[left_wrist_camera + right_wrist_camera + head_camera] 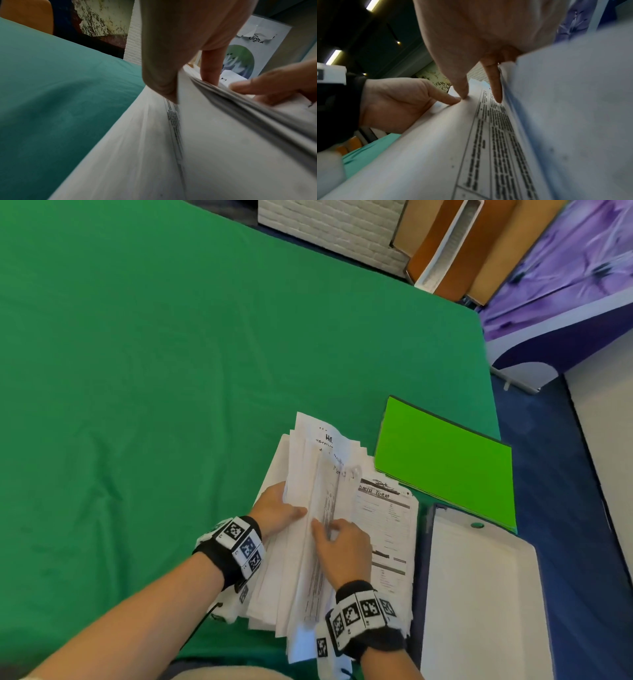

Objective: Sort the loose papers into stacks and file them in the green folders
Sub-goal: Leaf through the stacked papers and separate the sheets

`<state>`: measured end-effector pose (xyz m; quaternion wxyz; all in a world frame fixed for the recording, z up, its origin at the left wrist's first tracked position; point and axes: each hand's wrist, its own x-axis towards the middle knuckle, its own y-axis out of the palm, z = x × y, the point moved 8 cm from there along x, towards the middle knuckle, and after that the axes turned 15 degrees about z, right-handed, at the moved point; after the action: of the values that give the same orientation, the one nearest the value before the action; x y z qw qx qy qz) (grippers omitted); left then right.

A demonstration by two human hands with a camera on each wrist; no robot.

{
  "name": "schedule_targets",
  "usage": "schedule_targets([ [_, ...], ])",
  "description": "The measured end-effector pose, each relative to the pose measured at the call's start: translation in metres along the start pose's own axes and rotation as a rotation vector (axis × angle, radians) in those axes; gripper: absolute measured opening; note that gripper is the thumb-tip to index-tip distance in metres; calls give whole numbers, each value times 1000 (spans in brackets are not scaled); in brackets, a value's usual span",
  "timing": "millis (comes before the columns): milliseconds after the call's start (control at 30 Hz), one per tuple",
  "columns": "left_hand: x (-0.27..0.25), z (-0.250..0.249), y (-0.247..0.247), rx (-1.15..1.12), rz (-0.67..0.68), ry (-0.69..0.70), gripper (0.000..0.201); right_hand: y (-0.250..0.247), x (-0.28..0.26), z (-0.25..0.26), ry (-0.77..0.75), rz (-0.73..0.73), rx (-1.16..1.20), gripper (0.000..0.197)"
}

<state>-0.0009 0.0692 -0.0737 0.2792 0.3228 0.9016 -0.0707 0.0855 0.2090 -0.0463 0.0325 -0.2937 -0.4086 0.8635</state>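
2 hands work a thick bundle of loose papers (318,508) near the front right of a table under a green cloth (154,371). Farthest left of the pair, the left hand (274,510) grips the bundle's left edge: its thumb lies on the top sheet while the fingers go under the sheets and out of sight. In the left wrist view that thumb (161,81) presses a sheet edge down against the pile. Next to it, the right hand (342,546) rests on the middle of the bundle with its fingers tucked between the pages; the right wrist view shows the thumb and 1 finger (494,86) spread apart on a printed table, with a lifted group of sheets standing against the hand's right side. How far the remaining fingers curl I cannot tell. Under the bundle, poking out to the right, lies a printed form (387,529) flat on the cloth. Further right, 1 closed bright green folder (445,463) lies flat, just beside the papers and apart from them. Nearer the viewer, an open folder (479,594) shows its pale inside at the table's right edge. Beyond the far edge stand a white brick-pattern panel (329,227) and brown boards (452,244); a purple flowered panel (565,268) fills the upper right corner.
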Motion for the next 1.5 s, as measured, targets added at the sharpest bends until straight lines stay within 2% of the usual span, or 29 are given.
schedule_targets([
  [67, -1, -2, 0, 16, -10, 11, 38, -3, 0, -3, -1, -20, 7, 45],
  [167, -1, -4, 3, 15, 5, 33, 39, -4, 0, -1, -2, 16, 28, 62],
  [233, -1, -5, 7, 18, 21, 44, 42, -1, 1, 0, -17, 23, 3, 52],
  [333, 0, -5, 10, 35, 29, 47, 41, -4, 2, -4, -43, -60, 5, 35],
  [467, 1, 0, 0, 102, -15, 21, 35, -24, -2, -33, 89, -183, 100, 44],
  [600, 1, 0, -3, 206, -44, 19, 38, -34, -2, -60, 170, -237, 197, 50],
  [700, -2, -10, -4, 288, -122, 62, 48, -33, -1, -60, 160, -258, 315, 46],
  [833, -12, -36, 5, 543, -192, 186, 90, -32, 2, -51, 121, -288, 371, 49],
  [867, -14, -43, 10, 633, -183, 209, 92, -32, 3, -49, 103, -294, 371, 50],
  [900, -14, -46, 15, 713, -165, 204, 86, -30, 5, -47, 87, -293, 385, 51],
  [967, -9, -45, 19, 817, -125, 138, 58, -26, 7, -45, 71, -266, 444, 52],
  [1033, -4, -37, 15, 805, -132, 59, 28, -21, 9, -47, 85, -227, 465, 48],
  [1067, -2, -34, 13, 798, -142, 25, 24, -20, 9, -49, 93, -211, 458, 48],
  [1167, 2, -26, 8, 785, -157, -35, 38, -21, 9, -58, 127, -205, 430, 48],
  [1333, 3, -23, 4, 843, -184, -94, 24, -36, 1, -62, 101, -266, 392, 49],
  [1500, 2, -23, 7, 749, -167, -125, 15, -42, -3, -57, 111, -278, 392, 52],
])
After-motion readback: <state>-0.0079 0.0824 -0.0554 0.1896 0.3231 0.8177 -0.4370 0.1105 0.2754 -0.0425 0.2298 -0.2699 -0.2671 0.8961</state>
